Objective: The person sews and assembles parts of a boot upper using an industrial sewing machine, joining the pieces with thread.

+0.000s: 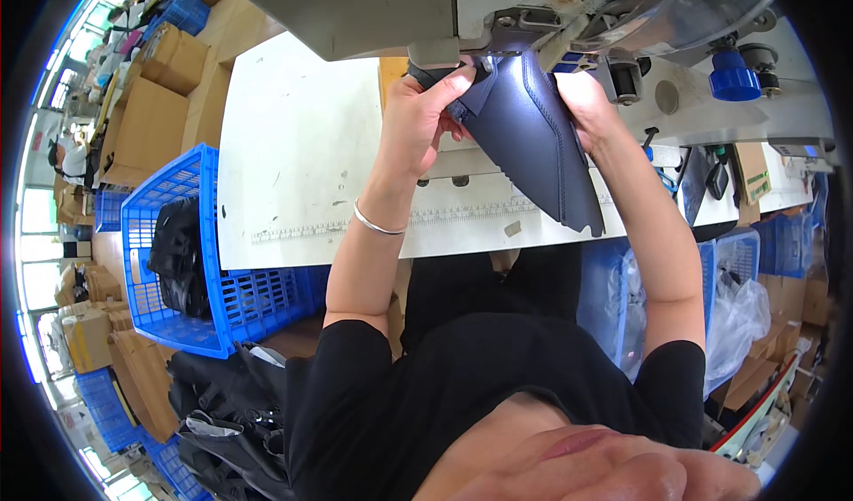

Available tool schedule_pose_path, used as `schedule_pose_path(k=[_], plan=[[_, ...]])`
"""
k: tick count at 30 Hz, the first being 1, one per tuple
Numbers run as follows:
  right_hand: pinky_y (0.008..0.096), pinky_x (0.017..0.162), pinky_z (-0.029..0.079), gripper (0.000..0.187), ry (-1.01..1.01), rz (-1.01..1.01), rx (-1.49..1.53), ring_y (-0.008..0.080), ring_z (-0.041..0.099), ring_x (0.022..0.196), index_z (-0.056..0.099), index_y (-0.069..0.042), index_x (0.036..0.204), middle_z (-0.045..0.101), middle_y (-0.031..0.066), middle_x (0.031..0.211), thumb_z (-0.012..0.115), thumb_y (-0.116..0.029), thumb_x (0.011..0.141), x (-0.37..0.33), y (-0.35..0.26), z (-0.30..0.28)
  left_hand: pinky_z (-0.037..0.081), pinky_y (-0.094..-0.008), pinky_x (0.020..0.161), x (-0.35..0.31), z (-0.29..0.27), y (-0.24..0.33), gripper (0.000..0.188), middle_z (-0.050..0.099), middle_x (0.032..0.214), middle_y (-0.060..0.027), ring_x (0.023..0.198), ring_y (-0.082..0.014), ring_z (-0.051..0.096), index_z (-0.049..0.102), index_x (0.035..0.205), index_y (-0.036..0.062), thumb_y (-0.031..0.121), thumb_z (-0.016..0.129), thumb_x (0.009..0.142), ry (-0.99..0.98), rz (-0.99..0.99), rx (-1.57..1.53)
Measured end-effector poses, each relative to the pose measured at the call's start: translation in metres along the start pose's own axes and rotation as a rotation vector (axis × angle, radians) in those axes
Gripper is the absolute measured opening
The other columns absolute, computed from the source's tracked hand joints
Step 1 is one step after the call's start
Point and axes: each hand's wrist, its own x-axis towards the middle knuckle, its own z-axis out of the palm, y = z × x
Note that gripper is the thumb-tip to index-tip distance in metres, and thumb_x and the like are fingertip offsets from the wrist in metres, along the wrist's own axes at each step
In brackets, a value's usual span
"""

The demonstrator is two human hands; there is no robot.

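Note:
A dark, stitched leather piece [533,150], shaped like a shoe or boot upper, hangs over the table's near edge with its far end under the sewing machine head [373,12]. My left hand [409,128] pinches its left side, thumb on top near a folded flap. Along the right edge, my right hand [586,110] grips the same piece; its fingertips are hidden behind the leather. A light from the machine shines on the leather between my hands. The needle area is mostly hidden.
The white table [293,146] has a printed ruler along its near edge. To the left stands a blue crate [218,234] holding black pieces, with a black pile [231,430] below. A blue knob [734,76] sits on the machine at right. Plastic bags [737,314] fill crates lower right.

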Motion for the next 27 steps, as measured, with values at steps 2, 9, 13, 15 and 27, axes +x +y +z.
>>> schedule_pose_path(k=[2, 9, 13, 15, 27], plan=[[0.0307, 0.062, 0.057, 0.017, 0.138, 0.073, -0.059, 0.0177, 0.065, 0.073, 0.056, 0.002, 0.100, 0.063, 0.0107, 0.088, 0.061, -0.002, 0.084, -0.001, -0.004, 0.012, 0.043, -0.0217, 0.039, 0.002, -0.004, -0.002, 0.019, 0.064, 0.070, -0.0071, 0.047, -0.0137, 0.058, 0.064, 0.095, 0.0003, 0.014, 0.062, 0.082, 0.021, 0.000, 0.001], [0.0307, 0.062, 0.056, 0.015, 0.118, 0.034, -0.056, 0.0177, 0.065, 0.072, 0.057, 0.002, 0.099, 0.063, 0.0107, 0.089, 0.061, -0.003, 0.084, 0.012, 0.000, 0.000, 0.043, -0.0233, 0.040, 0.004, -0.005, -0.003, 0.018, 0.063, 0.067, -0.0076, 0.045, -0.0155, 0.057, 0.064, 0.090, -0.0016, 0.015, 0.062, 0.083, 0.014, -0.010, -0.059], [0.0313, 0.062, 0.056, 0.015, -0.076, 0.031, -0.006, 0.0175, 0.064, 0.073, 0.057, 0.002, 0.099, 0.063, 0.0103, 0.089, 0.061, -0.005, 0.085, 0.028, -0.004, -0.022, 0.043, -0.0230, 0.040, 0.002, 0.005, -0.005, 0.018, 0.063, 0.067, -0.0078, 0.045, -0.0156, 0.057, 0.065, 0.090, -0.0013, 0.014, 0.061, 0.083, 0.025, 0.010, -0.103], [0.0337, 0.068, 0.055, 0.023, -0.005, -0.050, -0.239, 0.0176, 0.064, 0.080, 0.057, 0.002, 0.100, 0.063, 0.0098, 0.090, 0.064, -0.013, 0.085, 0.019, -0.010, -0.021, 0.043, -0.0230, 0.040, 0.005, 0.005, -0.009, 0.018, 0.063, 0.067, -0.0075, 0.045, -0.0151, 0.057, 0.066, 0.092, -0.0013, 0.014, 0.061, 0.083, 0.037, 0.012, -0.118], [0.0391, 0.093, 0.041, 0.053, 0.283, -0.883, -2.129, 0.0255, 0.052, 0.113, 0.056, -0.009, 0.118, 0.056, 0.0111, 0.119, 0.069, -0.021, 0.068, -0.101, 0.019, 0.062, 0.041, -0.0211, 0.045, -0.006, 0.016, -0.017, 0.021, 0.061, 0.068, -0.0004, 0.052, -0.0064, 0.052, 0.069, 0.094, -0.0003, 0.016, 0.062, 0.082, 0.180, 0.206, -0.009]])
